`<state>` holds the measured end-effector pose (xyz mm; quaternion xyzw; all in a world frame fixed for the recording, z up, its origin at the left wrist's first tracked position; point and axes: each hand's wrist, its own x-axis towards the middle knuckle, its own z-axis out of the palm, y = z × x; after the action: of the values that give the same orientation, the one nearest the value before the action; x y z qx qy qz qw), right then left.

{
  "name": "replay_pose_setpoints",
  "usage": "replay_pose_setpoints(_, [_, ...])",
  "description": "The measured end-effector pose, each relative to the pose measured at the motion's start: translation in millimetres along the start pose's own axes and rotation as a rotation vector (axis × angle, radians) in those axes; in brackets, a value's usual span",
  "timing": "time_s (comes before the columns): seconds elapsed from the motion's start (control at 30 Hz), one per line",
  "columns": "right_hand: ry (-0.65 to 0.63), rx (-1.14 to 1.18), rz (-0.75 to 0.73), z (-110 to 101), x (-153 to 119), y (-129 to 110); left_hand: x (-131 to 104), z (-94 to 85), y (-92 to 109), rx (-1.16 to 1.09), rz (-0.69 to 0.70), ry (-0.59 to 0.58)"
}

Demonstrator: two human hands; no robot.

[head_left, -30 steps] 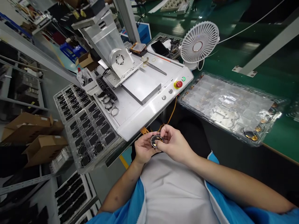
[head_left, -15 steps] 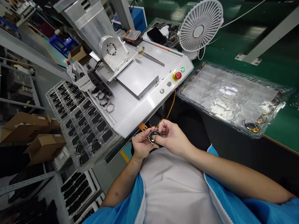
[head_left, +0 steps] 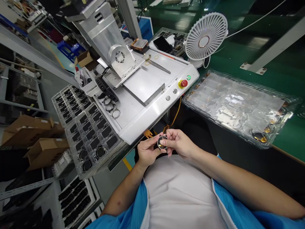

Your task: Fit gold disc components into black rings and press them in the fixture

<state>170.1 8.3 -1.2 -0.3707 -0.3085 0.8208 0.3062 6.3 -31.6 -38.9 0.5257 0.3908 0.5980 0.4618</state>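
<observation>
Between my two hands, close to my body, is a small round watch-like part with a silver rim, a black inside and some gold bits. My left hand grips its left edge with fingers closed around it. From the other side my right hand holds it, the thumb lying across the black face and the fingers curled at the far rim. Just beyond my hands, orange connectors hang below the edge of the white machine.
Left of the machine sits a clear tray of black parts. Several metal rings and tweezers lie on the machine, which has a red stop button. A covered clear tray and a white fan are right.
The camera view has shifted a little, so the scene sits slightly lower and to the right. Both hands still hold the round part, and my right thumb has moved further across its face.
</observation>
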Motion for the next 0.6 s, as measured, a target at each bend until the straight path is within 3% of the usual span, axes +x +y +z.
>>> replay_pose_setpoints(0.17, [0.004,-0.053,-0.026,4.5,7.5,0.6,-1.9,-4.1,-3.3,-0.023,-0.023,0.097])
replay_pose_setpoints(0.3, [-0.019,-0.282,-0.053,-1.9,34.9,-28.6,-4.1,-7.7,-3.8,-0.064,-0.078,0.234])
replay_pose_setpoints(0.47, [0.408,-0.211,-0.371,-16.4,89.2,-103.9,0.0,-6.1,7.9,-0.157,-0.181,0.159])
replay_pose_setpoints(0.6, [0.477,-0.23,-0.38,-19.4,113.9,-142.7,0.5,-2.5,13.2,-0.071,-0.225,0.142])
